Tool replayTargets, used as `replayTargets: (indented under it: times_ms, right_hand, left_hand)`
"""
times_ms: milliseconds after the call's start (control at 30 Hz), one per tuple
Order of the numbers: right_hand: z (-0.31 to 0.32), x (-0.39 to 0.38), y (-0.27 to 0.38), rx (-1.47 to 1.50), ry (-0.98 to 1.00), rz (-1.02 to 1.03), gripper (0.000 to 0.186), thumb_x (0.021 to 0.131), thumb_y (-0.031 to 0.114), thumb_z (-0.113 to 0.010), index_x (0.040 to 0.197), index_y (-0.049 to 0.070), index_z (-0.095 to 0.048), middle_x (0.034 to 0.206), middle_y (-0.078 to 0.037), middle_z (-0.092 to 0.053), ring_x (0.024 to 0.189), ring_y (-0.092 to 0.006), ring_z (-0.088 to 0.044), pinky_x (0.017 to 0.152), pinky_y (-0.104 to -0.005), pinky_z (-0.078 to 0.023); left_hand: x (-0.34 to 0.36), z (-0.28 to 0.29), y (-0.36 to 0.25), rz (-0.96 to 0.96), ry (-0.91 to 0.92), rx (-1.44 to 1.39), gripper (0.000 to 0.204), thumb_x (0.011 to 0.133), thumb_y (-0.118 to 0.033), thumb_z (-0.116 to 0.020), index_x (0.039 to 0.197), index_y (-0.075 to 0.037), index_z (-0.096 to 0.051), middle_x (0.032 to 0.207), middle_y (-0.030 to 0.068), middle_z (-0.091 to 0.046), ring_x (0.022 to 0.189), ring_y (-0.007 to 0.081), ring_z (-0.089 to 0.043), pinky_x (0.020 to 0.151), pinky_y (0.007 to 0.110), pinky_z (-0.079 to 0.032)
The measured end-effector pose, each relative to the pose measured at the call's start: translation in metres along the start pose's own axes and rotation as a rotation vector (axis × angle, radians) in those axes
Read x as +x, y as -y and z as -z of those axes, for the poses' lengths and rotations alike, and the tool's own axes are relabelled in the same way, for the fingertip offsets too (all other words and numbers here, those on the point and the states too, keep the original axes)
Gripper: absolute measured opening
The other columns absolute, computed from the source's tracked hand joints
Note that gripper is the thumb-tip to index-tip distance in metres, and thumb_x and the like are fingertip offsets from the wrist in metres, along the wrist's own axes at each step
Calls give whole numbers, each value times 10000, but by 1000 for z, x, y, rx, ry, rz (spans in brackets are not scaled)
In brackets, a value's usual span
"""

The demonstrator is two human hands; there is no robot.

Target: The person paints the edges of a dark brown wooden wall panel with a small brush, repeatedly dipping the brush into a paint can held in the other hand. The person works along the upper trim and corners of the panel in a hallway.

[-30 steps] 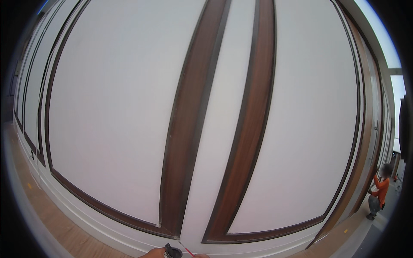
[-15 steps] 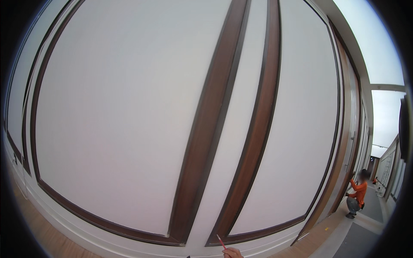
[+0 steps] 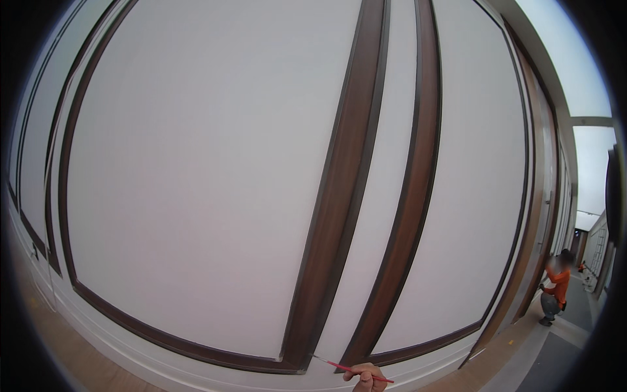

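Note:
Low in the head view, my right hand (image 3: 367, 379) is closed around a slim red-handled paintbrush (image 3: 336, 365). The brush points left, and its pale tip is at the right edge of a wide dark brown moulding (image 3: 330, 242), close to the lower corner. I cannot tell if the tip touches the wood. Just behind the hand stands the foot of a second, narrower brown moulding (image 3: 392, 268). A white strip of wall (image 3: 375, 196) runs between the two. My left hand is out of view.
Brown trim frames large white wall panels (image 3: 202, 183). A white skirting board (image 3: 163, 359) runs along the wood-coloured floor (image 3: 98, 372). At the right, a person in an orange top (image 3: 557, 287) squats beside the wall, near a grey floor strip (image 3: 555, 359).
My right hand has moved right and slightly up in the picture. The brush has swung from the narrower moulding's foot to the wide moulding's edge. The whole view has shifted a little.

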State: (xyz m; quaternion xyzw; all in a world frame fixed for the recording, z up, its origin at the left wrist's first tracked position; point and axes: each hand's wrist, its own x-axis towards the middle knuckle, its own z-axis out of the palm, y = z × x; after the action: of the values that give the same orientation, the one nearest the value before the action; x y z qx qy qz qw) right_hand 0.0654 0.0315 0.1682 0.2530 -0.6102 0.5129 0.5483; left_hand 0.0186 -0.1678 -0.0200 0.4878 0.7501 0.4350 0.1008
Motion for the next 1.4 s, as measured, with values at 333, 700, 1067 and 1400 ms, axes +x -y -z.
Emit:
replayTargets:
  times_ms: [333,700,1067,1400]
  right_hand:
    - [9,49,-42,426,80,-455,463,1055,407,-524,774,47,-599,573,-59,-548,449,-116,-460,419,-262,-338]
    - [-19,102,-12,768,-135,-30,394,1067,311,-469,750,77,-461,542,-42,-464,444,-84,-370,418,-238,-275]
    - [25,96,61,725,-662,-102,445,1067,400,-468,737,100,-471,577,3,-420,463,-62,-357,421,-222,-256]
    - [57,87,19,662,-379,-276,436,1086,386,-494,779,78,-528,593,4,-471,463,-59,-413,402,-214,-296]
  left_hand:
    - [-33,-5,-26,261,-284,-572,715,891,-263,-778,1516,-80,-484,1504,185,-539,1444,280,-457,1220,437,-343]
    - [-53,52,-31,632,-101,51,890,735,-562,-886,1362,5,-609,1318,198,-671,1262,317,-604,1109,373,-429]
    - [-14,40,-10,580,3,-81,872,747,-433,-921,1415,-2,-562,1349,142,-644,1268,243,-578,1121,349,-414]
    - [7,19,-15,582,-65,-145,877,766,-424,-916,1438,-6,-536,1363,138,-633,1279,231,-570,1123,352,-410]
